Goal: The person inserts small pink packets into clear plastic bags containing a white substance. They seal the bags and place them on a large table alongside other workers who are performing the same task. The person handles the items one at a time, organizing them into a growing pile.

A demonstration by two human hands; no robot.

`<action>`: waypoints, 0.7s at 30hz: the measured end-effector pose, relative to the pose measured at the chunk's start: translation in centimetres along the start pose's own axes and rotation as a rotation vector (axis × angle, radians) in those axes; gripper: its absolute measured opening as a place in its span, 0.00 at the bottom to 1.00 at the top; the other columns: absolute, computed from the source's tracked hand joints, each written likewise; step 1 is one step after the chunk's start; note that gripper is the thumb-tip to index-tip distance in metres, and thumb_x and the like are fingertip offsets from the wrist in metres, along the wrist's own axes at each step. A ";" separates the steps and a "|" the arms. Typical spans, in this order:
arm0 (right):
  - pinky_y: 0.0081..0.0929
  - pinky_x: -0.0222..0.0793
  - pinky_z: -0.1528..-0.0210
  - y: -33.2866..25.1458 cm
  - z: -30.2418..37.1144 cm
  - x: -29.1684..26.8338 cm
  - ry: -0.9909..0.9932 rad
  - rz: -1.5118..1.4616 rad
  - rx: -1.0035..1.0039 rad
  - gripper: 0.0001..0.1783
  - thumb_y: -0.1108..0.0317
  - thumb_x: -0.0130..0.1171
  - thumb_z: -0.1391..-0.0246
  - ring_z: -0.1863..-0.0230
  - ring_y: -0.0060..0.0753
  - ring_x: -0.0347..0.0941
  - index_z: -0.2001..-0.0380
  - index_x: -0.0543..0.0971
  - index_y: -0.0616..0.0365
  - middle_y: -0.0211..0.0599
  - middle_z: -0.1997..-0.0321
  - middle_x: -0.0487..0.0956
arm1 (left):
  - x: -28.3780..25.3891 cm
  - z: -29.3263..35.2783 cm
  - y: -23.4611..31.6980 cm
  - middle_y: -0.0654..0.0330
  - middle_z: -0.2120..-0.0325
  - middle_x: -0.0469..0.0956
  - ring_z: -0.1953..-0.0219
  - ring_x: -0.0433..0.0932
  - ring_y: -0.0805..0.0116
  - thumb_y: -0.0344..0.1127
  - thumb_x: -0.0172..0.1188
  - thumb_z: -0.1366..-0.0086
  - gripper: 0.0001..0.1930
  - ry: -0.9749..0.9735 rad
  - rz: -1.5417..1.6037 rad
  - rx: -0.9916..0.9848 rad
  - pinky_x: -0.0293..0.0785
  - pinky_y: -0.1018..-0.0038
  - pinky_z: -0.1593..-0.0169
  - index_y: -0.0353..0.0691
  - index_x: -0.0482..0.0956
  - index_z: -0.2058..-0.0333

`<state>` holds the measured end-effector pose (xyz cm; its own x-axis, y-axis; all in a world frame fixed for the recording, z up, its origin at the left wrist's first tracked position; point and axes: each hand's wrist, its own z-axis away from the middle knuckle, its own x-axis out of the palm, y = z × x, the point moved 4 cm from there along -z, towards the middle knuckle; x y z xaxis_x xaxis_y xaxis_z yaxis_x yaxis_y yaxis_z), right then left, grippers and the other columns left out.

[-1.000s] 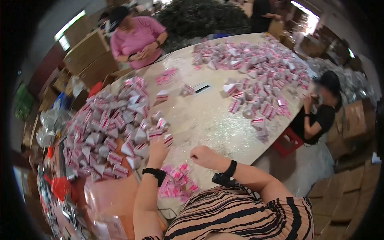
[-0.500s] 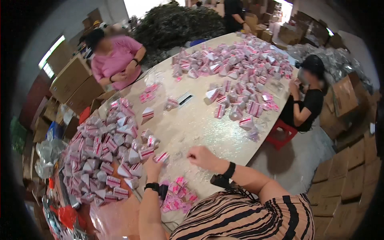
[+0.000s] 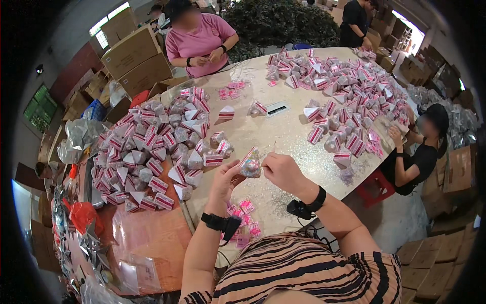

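Observation:
My left hand [image 3: 224,181] grips a small wedge-shaped packet [image 3: 250,167] with a red-and-white striped side and a shiny, many-coloured face. Close beside it, the fingers of my right hand [image 3: 284,171] are pinched together; anything between them is too small to make out. Below my hands lies a scatter of pink printed tags [image 3: 247,219], partly behind my left wrist. A large heap of similar wedge packets [image 3: 147,152] lies to my left, with a few packets [image 3: 212,160] near my left hand.
Another heap of packets [image 3: 344,91] covers the table's far right. A person in pink [image 3: 202,43] stands across the pale table [image 3: 243,134]; one in black [image 3: 422,157] sits at the right on a red stool [image 3: 375,191]. Cardboard boxes [image 3: 136,58] are stacked behind.
My left hand has lifted the packet off the table and brought it towards my right hand. The two hands are now close together. The whole view has shifted.

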<state>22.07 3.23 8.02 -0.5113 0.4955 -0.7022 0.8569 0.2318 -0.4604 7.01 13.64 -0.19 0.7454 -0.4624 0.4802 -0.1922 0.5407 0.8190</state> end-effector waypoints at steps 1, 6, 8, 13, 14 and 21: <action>0.34 0.68 0.73 -0.1 0.0 0.1 -0.009 0.016 -0.006 0.04 0.76 0.57 0.61 0.76 0.45 0.72 0.77 0.73 0.60 0.41 0.77 0.73 | -0.2 0.0 -0.1 0.61 0.63 0.77 0.63 0.77 0.69 0.32 0.59 0.41 0.17 -0.004 0.000 0.003 0.75 0.71 0.55 0.38 0.73 0.53; 0.35 0.69 0.73 -0.8 0.1 0.2 -0.030 0.021 -0.017 0.04 0.76 0.57 0.61 0.75 0.45 0.72 0.78 0.72 0.60 0.41 0.77 0.72 | -0.2 0.1 -0.2 0.58 0.63 0.77 0.65 0.77 0.71 0.31 0.59 0.42 0.20 -0.007 -0.023 0.021 0.75 0.75 0.59 0.33 0.69 0.51; 0.35 0.68 0.73 -0.9 0.1 0.3 -0.029 0.033 -0.030 0.04 0.75 0.57 0.61 0.75 0.45 0.71 0.78 0.72 0.60 0.41 0.77 0.72 | 0.0 0.3 0.0 0.58 0.63 0.77 0.65 0.77 0.71 0.30 0.59 0.42 0.20 -0.010 -0.029 0.026 0.75 0.75 0.59 0.33 0.69 0.51; 0.38 0.70 0.72 -1.0 0.2 0.3 -0.072 0.075 -0.048 0.06 0.72 0.58 0.59 0.74 0.47 0.72 0.78 0.71 0.61 0.43 0.76 0.71 | 0.4 0.7 0.2 0.60 0.62 0.77 0.64 0.77 0.71 0.30 0.59 0.42 0.18 0.003 -0.082 0.056 0.74 0.74 0.57 0.35 0.71 0.52; 0.37 0.69 0.73 -1.0 0.2 0.3 -0.063 0.082 -0.050 0.06 0.73 0.58 0.59 0.75 0.46 0.72 0.78 0.71 0.60 0.42 0.77 0.71 | 0.5 0.7 0.3 0.62 0.62 0.77 0.63 0.77 0.72 0.30 0.58 0.42 0.17 0.008 -0.099 0.061 0.74 0.73 0.56 0.36 0.72 0.53; 0.37 0.71 0.72 -0.9 0.4 0.5 -0.072 0.156 -0.088 0.04 0.74 0.55 0.60 0.75 0.46 0.73 0.79 0.71 0.61 0.42 0.77 0.71 | 0.6 0.6 0.1 0.59 0.63 0.77 0.63 0.76 0.73 0.28 0.62 0.45 0.21 0.030 -0.185 0.167 0.74 0.78 0.58 0.32 0.70 0.52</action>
<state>20.99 2.95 7.87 -0.3725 0.4707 -0.7998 0.9269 0.2309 -0.2958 7.02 13.04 0.38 0.7956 -0.5203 0.3103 -0.1523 0.3239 0.9337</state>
